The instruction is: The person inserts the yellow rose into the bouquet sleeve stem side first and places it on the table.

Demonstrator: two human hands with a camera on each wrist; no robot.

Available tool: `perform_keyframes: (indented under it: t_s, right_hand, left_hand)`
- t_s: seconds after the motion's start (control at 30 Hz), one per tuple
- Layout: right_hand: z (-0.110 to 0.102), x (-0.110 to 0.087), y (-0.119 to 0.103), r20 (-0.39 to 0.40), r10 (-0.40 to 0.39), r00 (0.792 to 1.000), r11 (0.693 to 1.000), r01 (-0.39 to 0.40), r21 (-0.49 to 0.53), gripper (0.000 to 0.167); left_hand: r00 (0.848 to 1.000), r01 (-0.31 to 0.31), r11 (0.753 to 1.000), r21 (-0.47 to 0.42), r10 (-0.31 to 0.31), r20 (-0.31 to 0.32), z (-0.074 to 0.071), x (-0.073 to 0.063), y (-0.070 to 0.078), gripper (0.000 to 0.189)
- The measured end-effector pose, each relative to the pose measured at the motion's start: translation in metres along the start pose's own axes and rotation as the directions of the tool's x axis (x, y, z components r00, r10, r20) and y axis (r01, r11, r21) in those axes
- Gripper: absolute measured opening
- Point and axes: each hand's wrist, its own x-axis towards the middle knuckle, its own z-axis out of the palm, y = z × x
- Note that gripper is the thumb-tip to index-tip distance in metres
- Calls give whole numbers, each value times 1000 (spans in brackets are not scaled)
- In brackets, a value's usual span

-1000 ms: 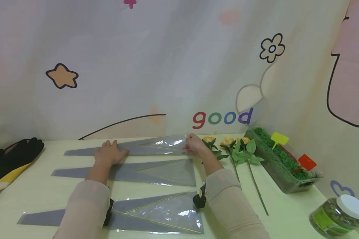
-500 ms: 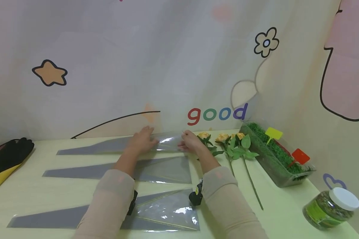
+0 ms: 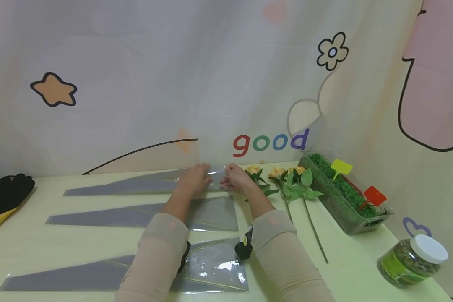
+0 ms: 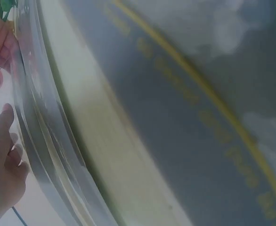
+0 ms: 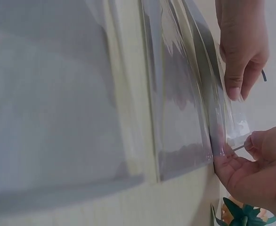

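Observation:
Three tapered flower sleeves, grey with clear film and gold lines, lie in rows on the table. My right hand (image 3: 235, 177) pinches the wide end of the farthest flower sleeve (image 3: 136, 184); in the right wrist view, its thumb and fingers stand at the film's edge. My left hand (image 3: 194, 178) lies over the same sleeve, just left of the right hand, its fingertips at the film. The middle flower sleeve (image 3: 215, 212) lies flat below the hands. Under the left forearm, part of the nearest flower sleeve (image 3: 68, 274) is hidden.
Yellow artificial roses (image 3: 277, 173) lie right of the sleeves. Beyond them stands a clear planter (image 3: 336, 205) of green turf with yellow and red tags. A white-lidded jar (image 3: 411, 260) is at the front right, a black and yellow glove (image 3: 7, 197) at the far left.
My left hand has slid right along the farthest sleeve, from its narrow part toward the wide end. My right hand keeps its pinch there. The head view has shifted slightly right.

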Motion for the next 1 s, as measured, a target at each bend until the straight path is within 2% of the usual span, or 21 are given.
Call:
perform_keyframes:
  t_s: [0.13, 0.37, 0.53, 0.63, 0.83, 1.0]
  right_hand:
    - [1, 0, 0, 1, -3, 1000, 1000, 3, -4, 31]
    - [3, 0, 1, -9, -21, 1000, 1000, 21, 12, 25]
    - [5, -3, 1, -20, -39, 999, 999, 39, 5, 23]
    - [5, -5, 0, -31, -63, 998, 998, 63, -19, 24]
    - [3, -6, 0, -96, -117, 989, 986, 104, -130, 28]
    - [0, -8, -2, -102, -114, 988, 987, 101, -125, 30]
  left_hand:
    - [1000, 18, 999, -35, -18, 11, 0, -1, 1, 50]
    - [999, -9, 998, -64, 6, -47, 0, -4, 2, 33]
    - [998, 0, 995, -101, -6, -57, 1, -6, 1, 39]
    - [997, -12, 996, -94, 4, -76, 2, -6, -1, 39]
    - [994, -20, 993, -112, 7, -110, 4, -7, -4, 36]
    - [992, -26, 993, -118, 11, -125, 5, -8, -5, 35]
